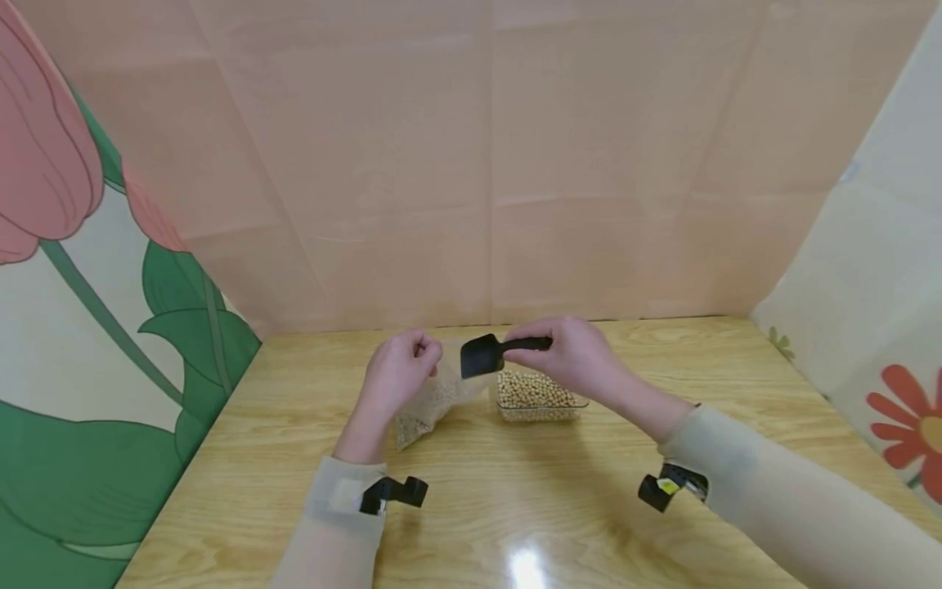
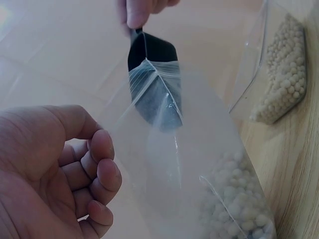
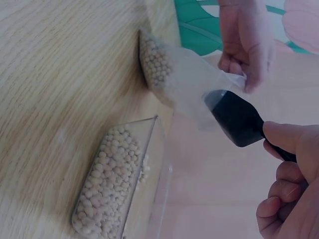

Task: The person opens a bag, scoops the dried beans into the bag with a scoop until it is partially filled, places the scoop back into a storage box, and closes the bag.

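Note:
My left hand [image 1: 401, 368] pinches the rim of a clear plastic bag [image 2: 164, 174] between thumb and curled fingers. Soybeans [image 2: 234, 199] lie in the bottom of the bag, which rests on the table. In my right hand [image 1: 570, 352] is a small black scoop [image 1: 482, 357], gripped by its handle. The scoop's front end sits inside the mouth of the bag, seen through the plastic in the left wrist view, and no beans show on it. Right of the bag stands a clear rectangular container [image 3: 154, 132] holding many more soybeans [image 3: 107, 184].
The wood-grain table [image 1: 471, 507] carries the bag and container near its back edge. A pink cloth backdrop [image 1: 486, 164] rises behind it. Flower-printed panels [image 1: 96, 360] flank both sides. A small dark camera [image 1: 395, 492] is strapped to each wrist.

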A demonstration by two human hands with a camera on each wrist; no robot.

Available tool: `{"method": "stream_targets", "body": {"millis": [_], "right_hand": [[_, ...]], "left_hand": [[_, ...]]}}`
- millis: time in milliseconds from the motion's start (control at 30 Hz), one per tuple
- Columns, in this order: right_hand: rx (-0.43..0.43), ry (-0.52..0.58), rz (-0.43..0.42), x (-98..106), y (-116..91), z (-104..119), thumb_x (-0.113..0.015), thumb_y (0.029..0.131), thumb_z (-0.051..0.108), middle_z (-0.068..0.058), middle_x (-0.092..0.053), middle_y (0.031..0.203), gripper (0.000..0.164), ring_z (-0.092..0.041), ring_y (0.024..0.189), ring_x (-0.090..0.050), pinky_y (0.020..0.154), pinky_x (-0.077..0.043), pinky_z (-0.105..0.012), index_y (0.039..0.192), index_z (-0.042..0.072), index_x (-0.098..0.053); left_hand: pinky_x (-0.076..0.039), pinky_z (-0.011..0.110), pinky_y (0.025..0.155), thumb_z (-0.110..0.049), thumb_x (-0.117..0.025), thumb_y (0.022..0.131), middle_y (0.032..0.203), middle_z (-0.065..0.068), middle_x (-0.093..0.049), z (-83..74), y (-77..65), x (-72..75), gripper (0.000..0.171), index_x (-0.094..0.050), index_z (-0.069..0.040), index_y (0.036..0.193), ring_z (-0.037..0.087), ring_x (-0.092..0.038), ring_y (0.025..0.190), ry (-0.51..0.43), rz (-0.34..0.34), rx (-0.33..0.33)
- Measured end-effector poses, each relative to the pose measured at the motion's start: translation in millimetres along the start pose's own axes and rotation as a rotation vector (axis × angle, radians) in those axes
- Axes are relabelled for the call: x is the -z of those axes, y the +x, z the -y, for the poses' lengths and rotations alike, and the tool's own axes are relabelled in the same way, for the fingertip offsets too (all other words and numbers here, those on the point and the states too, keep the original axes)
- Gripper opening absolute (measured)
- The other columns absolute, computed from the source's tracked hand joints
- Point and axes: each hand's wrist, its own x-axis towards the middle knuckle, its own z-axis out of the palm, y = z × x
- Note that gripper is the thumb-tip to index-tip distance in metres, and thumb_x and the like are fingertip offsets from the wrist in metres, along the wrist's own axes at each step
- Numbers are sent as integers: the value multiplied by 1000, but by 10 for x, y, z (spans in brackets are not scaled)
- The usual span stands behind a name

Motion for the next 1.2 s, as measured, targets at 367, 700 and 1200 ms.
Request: {"method": "stream_targets", "body": {"millis": [367, 700, 1200], "right_hand": [[-53, 72, 17, 452, -199, -178, -84, 100, 35, -12, -79, 127, 36, -12, 53, -40, 56, -42, -33, 130, 15, -83], [-59, -48, -21, 764, -337, -446, -85, 100, 32, -16, -80, 122, 34, -16, 68, -61, 63, -50, -32, 127, 12, -84], [-88, -203, 30, 897, -384, -709, -84, 100, 33, -9, -83, 113, 27, -17, 65, -61, 60, -44, -34, 121, 17, -85]], "left_hand": [[-45, 36, 61, -20, -56, 109, 80, 2, -73, -38, 27, -29, 26, -69, -11, 88, 21, -55, 61, 9, 6, -6], [-42, 35, 58, -20, -56, 109, 79, 2, -72, -40, 41, -31, 25, -72, -7, 94, 19, -49, 57, -3, 15, -9], [-42, 36, 59, -20, -56, 108, 84, 10, -74, -20, 20, -3, 24, -73, -7, 97, 20, -50, 60, -14, 26, 11]]}}
